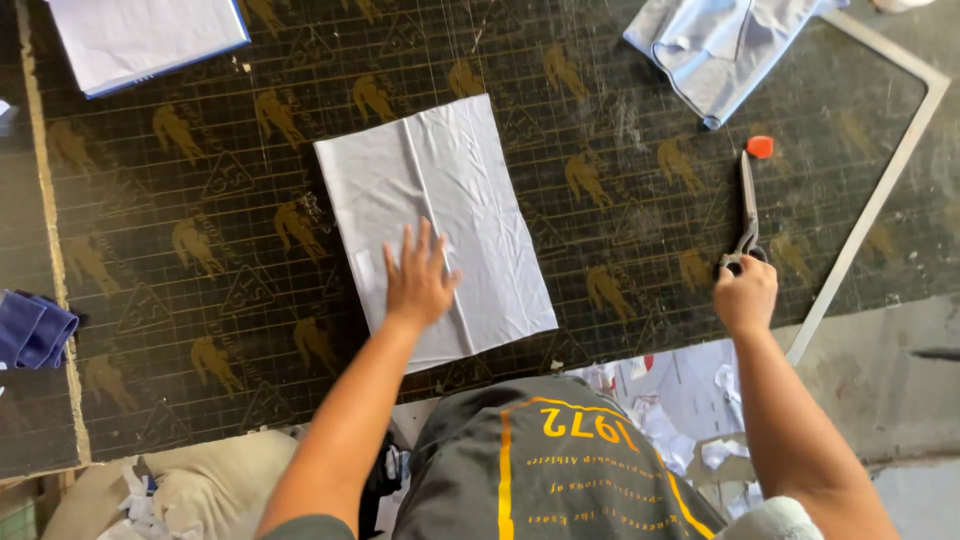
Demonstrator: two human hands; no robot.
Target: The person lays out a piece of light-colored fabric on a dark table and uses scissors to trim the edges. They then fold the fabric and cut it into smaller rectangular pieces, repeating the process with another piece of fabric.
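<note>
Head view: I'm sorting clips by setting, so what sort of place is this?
Probably a sewing or fabric-cutting workshop: a gridded cutting mat, a folded white cloth under the left hand, and scissors at the right hand.
</note>
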